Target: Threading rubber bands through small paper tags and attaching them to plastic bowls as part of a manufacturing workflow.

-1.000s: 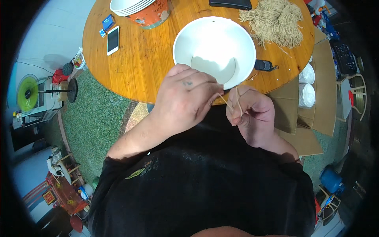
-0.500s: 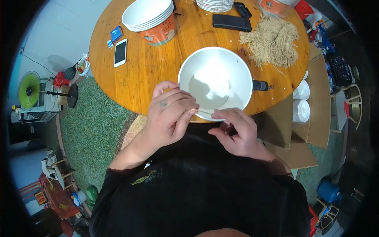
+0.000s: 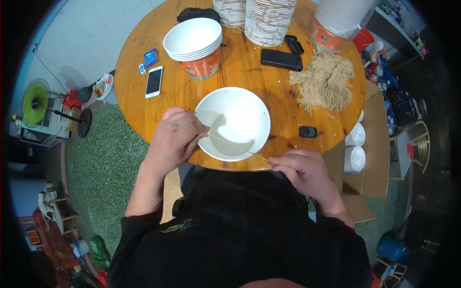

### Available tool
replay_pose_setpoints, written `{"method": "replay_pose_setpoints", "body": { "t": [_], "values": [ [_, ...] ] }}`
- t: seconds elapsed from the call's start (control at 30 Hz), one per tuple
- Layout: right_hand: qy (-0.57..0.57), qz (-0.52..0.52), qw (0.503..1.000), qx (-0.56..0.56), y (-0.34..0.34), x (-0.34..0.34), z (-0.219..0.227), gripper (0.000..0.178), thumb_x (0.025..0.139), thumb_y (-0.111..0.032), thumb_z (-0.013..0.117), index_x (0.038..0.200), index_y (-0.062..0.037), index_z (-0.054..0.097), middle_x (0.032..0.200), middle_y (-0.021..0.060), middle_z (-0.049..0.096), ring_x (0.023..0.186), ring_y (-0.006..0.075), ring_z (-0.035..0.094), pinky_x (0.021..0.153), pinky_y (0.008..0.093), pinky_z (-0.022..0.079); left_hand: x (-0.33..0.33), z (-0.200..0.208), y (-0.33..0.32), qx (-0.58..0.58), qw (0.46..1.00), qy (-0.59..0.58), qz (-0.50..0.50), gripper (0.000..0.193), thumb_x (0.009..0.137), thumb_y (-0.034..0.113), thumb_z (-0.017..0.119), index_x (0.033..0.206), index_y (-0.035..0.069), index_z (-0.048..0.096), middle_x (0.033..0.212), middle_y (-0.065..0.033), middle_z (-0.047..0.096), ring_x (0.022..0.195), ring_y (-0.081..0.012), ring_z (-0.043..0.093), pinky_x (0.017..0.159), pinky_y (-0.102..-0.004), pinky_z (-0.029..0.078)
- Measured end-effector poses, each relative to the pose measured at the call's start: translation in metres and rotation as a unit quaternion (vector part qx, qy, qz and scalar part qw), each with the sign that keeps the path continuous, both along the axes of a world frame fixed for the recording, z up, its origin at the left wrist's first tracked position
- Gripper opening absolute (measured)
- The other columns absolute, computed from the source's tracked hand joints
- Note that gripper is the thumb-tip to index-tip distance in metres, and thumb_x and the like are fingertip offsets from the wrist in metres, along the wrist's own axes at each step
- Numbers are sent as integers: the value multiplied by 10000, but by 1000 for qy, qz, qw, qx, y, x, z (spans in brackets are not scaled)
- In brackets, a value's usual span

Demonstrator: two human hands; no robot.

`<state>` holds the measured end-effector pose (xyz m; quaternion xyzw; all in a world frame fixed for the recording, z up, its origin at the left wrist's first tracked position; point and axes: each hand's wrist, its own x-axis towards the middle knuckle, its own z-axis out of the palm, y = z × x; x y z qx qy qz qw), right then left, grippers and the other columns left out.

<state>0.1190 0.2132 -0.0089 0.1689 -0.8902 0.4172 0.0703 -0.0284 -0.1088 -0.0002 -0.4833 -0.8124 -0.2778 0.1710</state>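
Observation:
A white paper bowl [image 3: 233,122] stands near the front edge of the round wooden table [image 3: 139,103]. My left hand [image 3: 175,137] rests at the bowl's left rim and pinches one end of a thin tan string [image 3: 235,146]. The string runs taut across the bowl's lower part to my right hand [image 3: 300,168], which pinches its other end just off the table's front edge. A heap of the same tan strings [image 3: 326,81] lies at the right of the table.
A stack of white bowls in an orange cup [image 3: 194,43], stacks of lids [image 3: 269,19], a white phone [image 3: 154,81], a black phone [image 3: 281,59], a small black key fob [image 3: 307,131] and a blue pack [image 3: 151,57] lie on the table. Cardboard boxes [image 3: 370,158] stand right.
My hands have drawn apart, left hand to the bowl's left rim and right hand to the right, stretching the string across the bowl. The view has tilted up the table.

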Motion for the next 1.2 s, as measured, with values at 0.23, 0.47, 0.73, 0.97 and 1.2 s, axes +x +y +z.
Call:
{"method": "replay_pose_setpoints", "body": {
  "t": [0.23,0.47,0.73,0.97,1.2],
  "values": [
    [-80,17,990,115,24,0,-12,178,890,-126,818,1030,-19,790,871,158,758,823,337,743,733,388,572,-24,11,-13,-47,995,91,6,215,719,42,799,912,66,709,933,-56,706,956,-287,721,889,-439,550],
    [-264,34,961,-79,27,-5,-12,83,951,-58,754,1009,-19,799,863,118,774,747,218,745,681,348,563,-43,19,-5,-57,992,105,45,203,823,113,783,1005,49,720,1024,-104,724,1006,-321,698,898,-430,534],
    [-203,55,584,-784,13,-31,-53,246,1089,-178,636,1292,-45,673,1015,111,740,823,164,703,687,266,587,52,10,60,15,995,-90,36,425,807,233,886,1107,18,678,1040,-158,697,983,-391,671,867,-474,529],
    [-154,18,654,-741,3,-56,-59,228,1101,-179,624,1299,-86,687,1141,101,771,877,145,686,707,246,552,43,-12,64,-60,992,-92,61,370,826,110,845,1147,18,687,1012,-137,736,968,-366,699,867,-469,516],
    [-200,66,642,-737,-13,-47,-76,239,1112,-201,599,1301,-83,685,1108,65,740,904,131,650,683,213,554,48,2,60,-14,995,-72,67,484,782,183,918,1189,22,714,1070,-124,734,993,-351,698,883,-418,535]
  ]
}}
